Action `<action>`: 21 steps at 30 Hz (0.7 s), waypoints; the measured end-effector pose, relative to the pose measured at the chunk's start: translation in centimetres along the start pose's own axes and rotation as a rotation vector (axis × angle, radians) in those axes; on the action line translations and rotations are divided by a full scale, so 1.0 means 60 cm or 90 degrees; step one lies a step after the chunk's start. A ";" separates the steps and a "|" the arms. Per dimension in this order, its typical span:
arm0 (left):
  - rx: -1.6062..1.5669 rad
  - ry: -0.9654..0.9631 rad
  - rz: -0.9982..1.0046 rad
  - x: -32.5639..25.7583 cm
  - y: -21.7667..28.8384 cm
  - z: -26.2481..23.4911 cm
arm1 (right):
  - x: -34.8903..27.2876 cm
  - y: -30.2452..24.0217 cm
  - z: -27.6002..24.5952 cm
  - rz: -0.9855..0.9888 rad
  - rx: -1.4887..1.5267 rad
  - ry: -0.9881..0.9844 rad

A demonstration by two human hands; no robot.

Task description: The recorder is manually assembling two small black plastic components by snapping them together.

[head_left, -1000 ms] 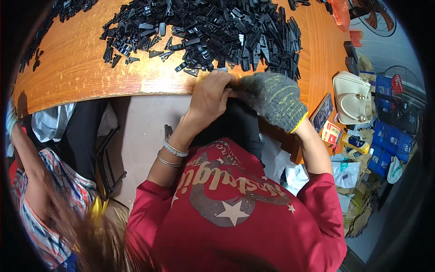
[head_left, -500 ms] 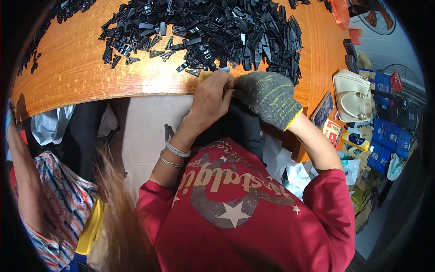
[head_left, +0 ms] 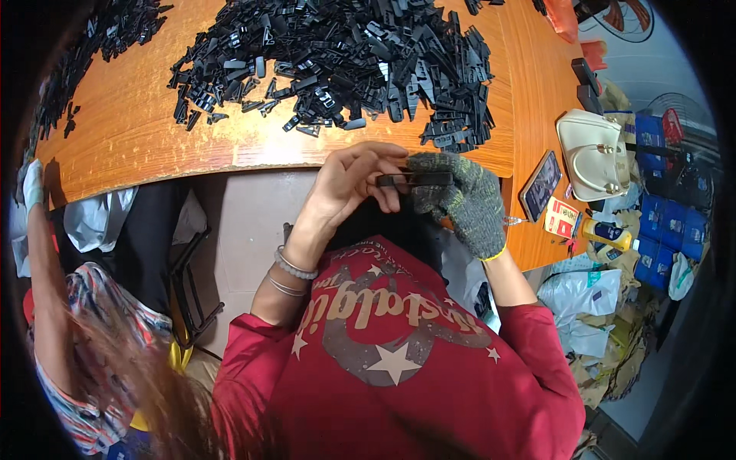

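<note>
My left hand (head_left: 349,184), bare with bracelets at the wrist, is just past the table's near edge. Its fingertips pinch a small black plastic piece (head_left: 385,181). Facing it, my right hand (head_left: 469,205) wears a grey knitted glove with a yellow cuff. The gloved fingers close on a longer black plastic clip part (head_left: 433,179). A thin dark part seems to bridge the two pieces; whether they are joined I cannot tell. Beyond my hands, a big heap of black plastic clip parts (head_left: 337,69) lies on the wooden table (head_left: 230,146).
Another black heap (head_left: 123,31) lies at the far left. To the right are a phone (head_left: 541,184), a cream handbag (head_left: 590,157), a red-and-cream packet (head_left: 562,218) and a yellow bottle (head_left: 606,234). A co-worker's arm (head_left: 47,284) reaches the table at left.
Both hands have drawn back from the table edge toward me and turned, so the black pieces between them now show. The co-worker's gloved hand has come further into view at left.
</note>
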State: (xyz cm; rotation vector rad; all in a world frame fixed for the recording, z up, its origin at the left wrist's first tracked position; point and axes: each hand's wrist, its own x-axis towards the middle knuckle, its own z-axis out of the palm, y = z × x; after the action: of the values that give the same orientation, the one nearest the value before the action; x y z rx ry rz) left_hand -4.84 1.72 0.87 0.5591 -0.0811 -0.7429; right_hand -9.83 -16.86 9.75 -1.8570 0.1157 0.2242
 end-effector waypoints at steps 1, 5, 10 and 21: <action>-0.033 -0.032 0.038 0.001 -0.010 0.004 | 0.001 -0.003 -0.001 0.014 -0.066 0.011; 0.157 0.059 -0.049 -0.002 -0.005 0.023 | 0.001 -0.017 0.001 0.058 -0.144 -0.010; 0.333 0.126 -0.004 -0.009 0.009 0.067 | -0.007 -0.014 0.003 0.101 -0.126 0.009; 0.947 0.164 0.414 0.100 -0.070 0.037 | -0.248 0.059 -0.244 0.194 -0.542 0.075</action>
State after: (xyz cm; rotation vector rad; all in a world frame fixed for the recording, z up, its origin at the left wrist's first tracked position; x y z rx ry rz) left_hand -3.59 -5.75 -0.11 1.9162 -0.5705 0.1702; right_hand -23.63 -32.41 13.70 -2.6989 0.4393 0.4178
